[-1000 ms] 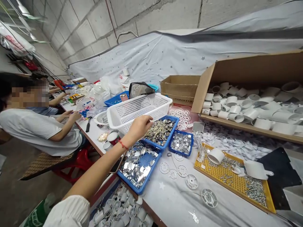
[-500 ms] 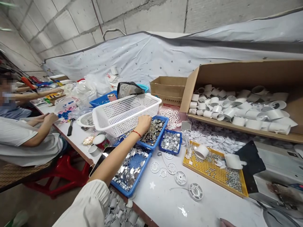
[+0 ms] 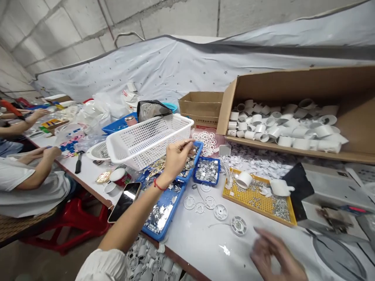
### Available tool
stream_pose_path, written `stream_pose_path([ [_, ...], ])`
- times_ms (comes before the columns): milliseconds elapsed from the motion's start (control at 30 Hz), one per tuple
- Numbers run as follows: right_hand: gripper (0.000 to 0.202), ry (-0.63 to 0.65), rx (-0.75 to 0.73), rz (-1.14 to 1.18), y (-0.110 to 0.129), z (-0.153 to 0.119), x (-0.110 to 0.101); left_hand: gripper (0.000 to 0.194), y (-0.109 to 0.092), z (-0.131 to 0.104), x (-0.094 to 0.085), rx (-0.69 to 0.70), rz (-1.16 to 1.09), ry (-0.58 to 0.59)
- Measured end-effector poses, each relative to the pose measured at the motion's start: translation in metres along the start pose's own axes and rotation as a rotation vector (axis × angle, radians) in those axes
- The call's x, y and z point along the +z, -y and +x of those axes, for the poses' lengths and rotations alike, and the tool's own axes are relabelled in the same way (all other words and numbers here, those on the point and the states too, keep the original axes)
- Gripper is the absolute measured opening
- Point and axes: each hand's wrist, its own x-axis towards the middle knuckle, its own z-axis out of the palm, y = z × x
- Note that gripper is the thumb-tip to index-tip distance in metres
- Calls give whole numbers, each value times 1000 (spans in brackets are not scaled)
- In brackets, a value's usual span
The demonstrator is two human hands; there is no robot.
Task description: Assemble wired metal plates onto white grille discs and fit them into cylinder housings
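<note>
My left hand, a red cord on its wrist, is raised over the blue tray of metal discs and wired parts. Its thumb and fingers are pinched together; whatever they hold is too small to make out. Below my forearm lies another blue tray of shiny metal pieces. My right hand, blurred, is above the white tabletop at the lower right, fingers apart and nothing visible in them. Nearest to it is a round white plastic base with a wire. More white rings lie in a row toward the trays.
A white perforated basket stands behind the left hand. A small blue tray of metal plates, a yellow tray of screws and a cardboard box of white tubes are farther right. A phone lies left of my forearm. Another person sits leftward.
My left hand has lifted out of the tray of metal discs, toward me. My right hand has come up into view from the bottom edge. The view has shifted slightly.
</note>
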Motion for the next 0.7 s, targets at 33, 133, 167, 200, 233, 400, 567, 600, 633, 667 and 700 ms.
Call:
stream_pose_path([
  [33,49,65,-29,77,19,14,7,27,-10,-14,13,-19,-79,35],
  [133,56,183,-38,207,52,56,30,24,-37,-60,49,-112,-279,95],
  [167,48,188,-32,219,53,65,34,24,-44,-74,59,-154,-322,102],
  [200,41,193,-21,219,49,70,36,24,-49,-87,66,-204,-366,104],
  [233,37,200,-5,213,43,71,35,24,-52,-98,72,-260,-412,102],
  [400,32,390,146,269,-4,44,0,33,-44,-137,76,-590,-592,218],
  [567,43,422,363,341,-32,22,-28,45,-27,-181,78,-862,-649,309],
  [600,45,393,431,370,-36,20,-31,46,-25,-192,80,-896,-653,321],
  [633,46,343,495,412,-38,17,-33,47,-23,-202,82,-927,-654,331],
  [667,47,282,550,463,-40,15,-34,47,-21,-213,85,-956,-652,334],
  [700,46,221,597,516,-42,14,-35,47,-19,-221,86,-981,-651,336],
])
